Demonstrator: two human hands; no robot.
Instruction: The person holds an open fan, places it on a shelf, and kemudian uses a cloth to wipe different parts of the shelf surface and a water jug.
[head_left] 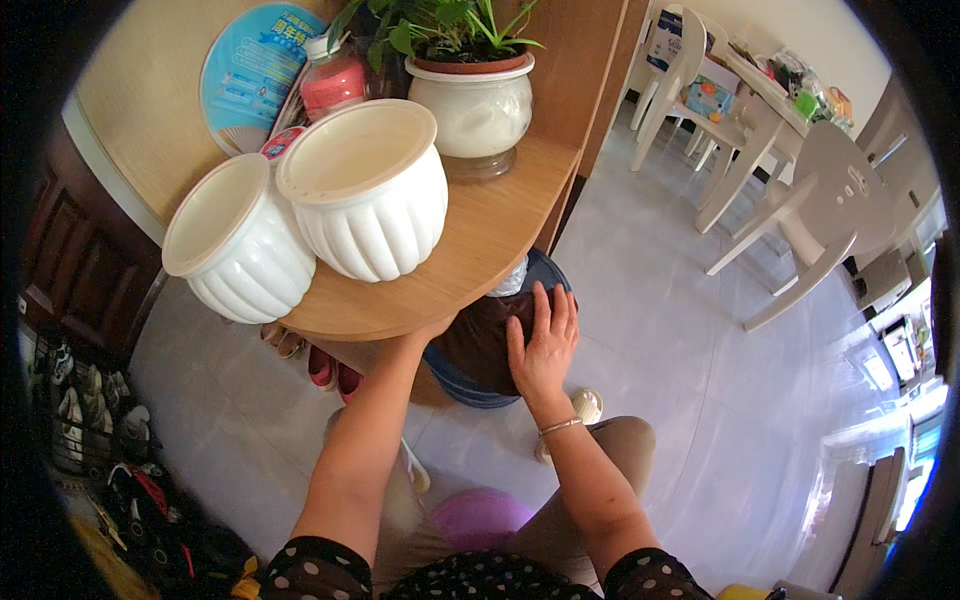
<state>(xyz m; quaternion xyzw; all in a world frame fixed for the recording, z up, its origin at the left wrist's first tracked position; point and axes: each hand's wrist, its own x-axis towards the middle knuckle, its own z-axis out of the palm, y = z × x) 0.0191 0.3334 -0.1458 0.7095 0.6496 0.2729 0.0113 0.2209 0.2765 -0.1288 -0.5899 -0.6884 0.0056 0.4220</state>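
Observation:
A round blue tub (462,388) stands on the floor in front of me, partly under the wooden shelf. Something dark brown (478,345) fills most of its mouth; I cannot make out whether it is a bag or loose matter. My right hand (545,350) lies over the tub's right side, fingers stretched and apart, touching the brown stuff. Of my left hand (436,328) only the back near the wrist shows; its fingers are hidden beneath the shelf's front edge, by the tub. Some clear plastic (511,280) sits at the tub's far side.
Two white ribbed pots (372,215) (245,240) stand on the rounded wooden shelf (475,240), near a potted plant (475,110), a jar of pink contents (333,82) and a blue fan (255,75). A purple stool (482,518) is beneath me. White chairs (825,195) are right, shoes (90,410) left.

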